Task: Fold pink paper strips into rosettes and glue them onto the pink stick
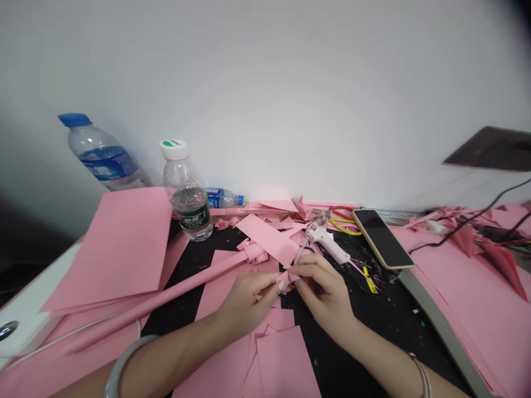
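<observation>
Both of my hands meet over the middle of the dark tabletop around a small folded pink paper piece (287, 278). My left hand (253, 296) pinches its left side between thumb and fingers. On the other side, my right hand (326, 287) grips the same piece, its fingertips hiding part of it. Just behind them lies a pink paper strip (267, 237). A white hot glue gun (329, 243) rests beyond my right hand, nozzle toward the left. Pink paper sheets (286, 359) lie beneath and in front of my hands.
A rolled pink paper tube (166, 298) slants across the left. A water bottle (191, 204) stands at the back, near a leaning blue-capped bottle (102, 155). Right of the glue gun lie a phone (384, 237) and a stack of pink paper (473, 298). A cable (473, 221) crosses there.
</observation>
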The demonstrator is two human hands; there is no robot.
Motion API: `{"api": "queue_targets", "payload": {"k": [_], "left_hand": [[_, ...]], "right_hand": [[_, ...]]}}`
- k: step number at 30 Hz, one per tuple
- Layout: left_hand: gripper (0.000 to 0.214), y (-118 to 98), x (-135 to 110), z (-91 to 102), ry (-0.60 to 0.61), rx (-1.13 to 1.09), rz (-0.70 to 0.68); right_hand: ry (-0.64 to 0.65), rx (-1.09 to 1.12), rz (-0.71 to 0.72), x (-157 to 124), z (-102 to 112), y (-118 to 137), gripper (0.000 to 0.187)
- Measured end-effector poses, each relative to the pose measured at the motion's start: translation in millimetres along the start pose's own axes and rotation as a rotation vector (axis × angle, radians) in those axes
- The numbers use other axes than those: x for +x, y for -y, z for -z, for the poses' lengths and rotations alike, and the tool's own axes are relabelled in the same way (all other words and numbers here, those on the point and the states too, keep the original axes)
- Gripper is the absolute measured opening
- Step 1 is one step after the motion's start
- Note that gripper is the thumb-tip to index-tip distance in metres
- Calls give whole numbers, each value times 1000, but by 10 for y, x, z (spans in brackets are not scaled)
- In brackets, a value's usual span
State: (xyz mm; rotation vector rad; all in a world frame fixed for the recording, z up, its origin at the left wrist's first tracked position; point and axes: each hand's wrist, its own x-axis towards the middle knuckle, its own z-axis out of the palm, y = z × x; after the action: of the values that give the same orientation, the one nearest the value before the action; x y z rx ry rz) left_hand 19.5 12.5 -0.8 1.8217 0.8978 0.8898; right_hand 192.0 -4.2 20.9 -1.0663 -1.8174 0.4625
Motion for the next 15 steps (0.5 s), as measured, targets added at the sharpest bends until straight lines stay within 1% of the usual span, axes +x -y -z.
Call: {"api": "queue_targets", "payload": {"k": [4,8,12,15], "left_hand": [[31,-18,7,1,-11,-52,51],[31,-46,18,-16,-6,-181,165],[31,-74,27,-29,-15,-356,272],[29,-81,39,-21,-30,-465,333]], "right_hand": [[-13,-15,15,-3,3,-3,21],[-20,-83,78,-12,10,-11,20],[28,-152,158,-20,24,-43,20],[103,-187,170,-18,36,-67,24]]}}
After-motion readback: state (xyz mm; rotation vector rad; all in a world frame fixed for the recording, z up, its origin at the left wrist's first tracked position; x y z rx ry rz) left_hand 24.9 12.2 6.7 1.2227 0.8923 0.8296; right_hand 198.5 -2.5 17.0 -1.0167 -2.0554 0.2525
